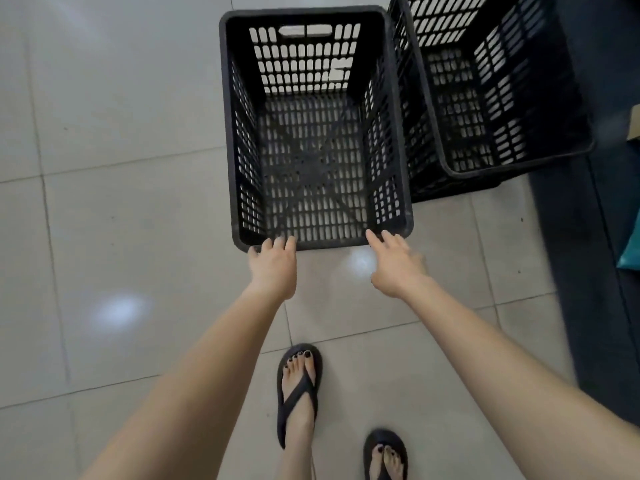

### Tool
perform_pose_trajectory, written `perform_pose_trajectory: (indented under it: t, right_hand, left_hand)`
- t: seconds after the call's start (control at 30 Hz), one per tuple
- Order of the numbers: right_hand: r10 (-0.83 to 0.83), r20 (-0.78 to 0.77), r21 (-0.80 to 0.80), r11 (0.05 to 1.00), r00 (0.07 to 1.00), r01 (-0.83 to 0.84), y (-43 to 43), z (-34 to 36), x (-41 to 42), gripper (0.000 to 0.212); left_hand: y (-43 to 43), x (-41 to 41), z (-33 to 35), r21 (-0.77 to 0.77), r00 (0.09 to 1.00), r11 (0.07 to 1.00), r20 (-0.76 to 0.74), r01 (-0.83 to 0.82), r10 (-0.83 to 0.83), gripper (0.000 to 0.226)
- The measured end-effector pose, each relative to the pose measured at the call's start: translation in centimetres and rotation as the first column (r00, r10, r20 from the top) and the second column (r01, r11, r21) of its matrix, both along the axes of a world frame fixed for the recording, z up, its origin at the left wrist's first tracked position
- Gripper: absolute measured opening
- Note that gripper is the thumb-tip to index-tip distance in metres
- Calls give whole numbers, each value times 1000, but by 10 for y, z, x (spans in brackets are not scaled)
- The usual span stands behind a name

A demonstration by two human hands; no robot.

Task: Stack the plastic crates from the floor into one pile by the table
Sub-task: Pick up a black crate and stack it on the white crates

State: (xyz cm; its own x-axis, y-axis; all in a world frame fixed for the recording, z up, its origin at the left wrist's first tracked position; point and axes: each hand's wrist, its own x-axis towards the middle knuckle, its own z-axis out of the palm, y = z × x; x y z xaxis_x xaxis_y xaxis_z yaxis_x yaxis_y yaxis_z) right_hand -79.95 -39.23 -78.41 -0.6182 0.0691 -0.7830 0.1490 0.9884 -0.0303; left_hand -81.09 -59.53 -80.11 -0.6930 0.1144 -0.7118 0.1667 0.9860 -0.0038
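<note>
- Head view, nearest: two black flip-flops [299,393] on the tiled floor [104,168], standing just short of the near crate [227,133], likely squared up for a lift.
- Two hands. The left hand [273,263] lays loose, straight fingers on the crate's closest rim. The right hand [396,263] is spread wide with its tips at the same rim, blurred. Neither grips yet.
- Hands are set apart on that short edge, probably to balance the load.
- The near crate is black, empty and upright on the floor.
- The far crate [502,98] is just beside it on the right, against dark furniture [588,271], and looks like the pile's base. Another wall shows under its rim: two crates for sure, a third cannot be told.
</note>
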Motion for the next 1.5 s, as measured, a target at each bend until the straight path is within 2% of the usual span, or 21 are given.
perform_pose_trajectory:
  t: [0.1, 0.2, 0.33, 0.57, 0.83, 0.97, 1.07, 1.17, 1.2, 1.27, 1.33, 1.37, 1.43, 1.5]
  right_hand:
    - [61, -68, 72, 996, 996, -56, 2, -14, 17, 93]
    - [109, -87, 116, 988, 990, -99, 4, -17, 26, 93]
    - [89, -74, 99, 992, 993, -81, 15, -17, 58, 73]
    - [49, -59, 162, 986, 997, -39, 76, -10, 172, 69]
    - [-281, -56, 174, 942, 958, 287, 146, -4, 287, 74]
    - [-476, -110, 130, 863, 872, 488, 171, -4, 340, 65]
    - [-638, -105, 32, 764, 763, 644, 182, -12, 379, 59]
    - [-701, -87, 43, 707, 708, 706, 199, -17, 413, 59]
    - [-699, -90, 65, 707, 710, 704, 206, -17, 423, 61]
    - [-673, -108, 116, 723, 732, 681, 222, -14, 442, 63]
    - [-646, -108, 165, 738, 755, 655, 235, -13, 459, 65]
    - [-645, -105, 183, 735, 757, 652, 240, -12, 467, 66]
    - [-671, -118, 197, 707, 732, 679, 247, -13, 481, 67]
    - [-722, -145, 173, 655, 676, 736, 251, -14, 494, 66]
  left_hand:
    - [2, 5, -10, -32, 999, 999, -48, -18, 16, 62]
    - [6, 17, -9, 10, 997, 997, -22, -79, 79, 51]
    - [15, 69, -3, 55, 993, 992, 47, -115, 112, 60]
    - [58, 194, 7, 160, 971, 974, 201, -163, 130, 72]
    - [173, 314, 13, 231, 895, 970, 446, -82, -31, 84]
    - [232, 356, 9, 337, 796, 930, 598, -143, -94, 89]
    - [272, 382, 12, 419, 738, 870, 667, -259, -102, 72]
    - [290, 411, 21, 488, 710, 798, 696, -355, -109, 46]
    - [288, 417, 23, 528, 732, 762, 673, -375, -106, 40]
    - [273, 414, 18, 596, 838, 714, 545, -367, -24, 39]
    - [246, 390, 4, 616, 955, 743, 275, -262, 110, 44]
    - [230, 372, -2, 600, 983, 779, 109, -184, 149, 45]
    - [200, 334, -8, 517, 964, 853, -180, -77, 196, 47]
    - [174, 303, -12, 419, 901, 903, -349, -98, 260, 53]
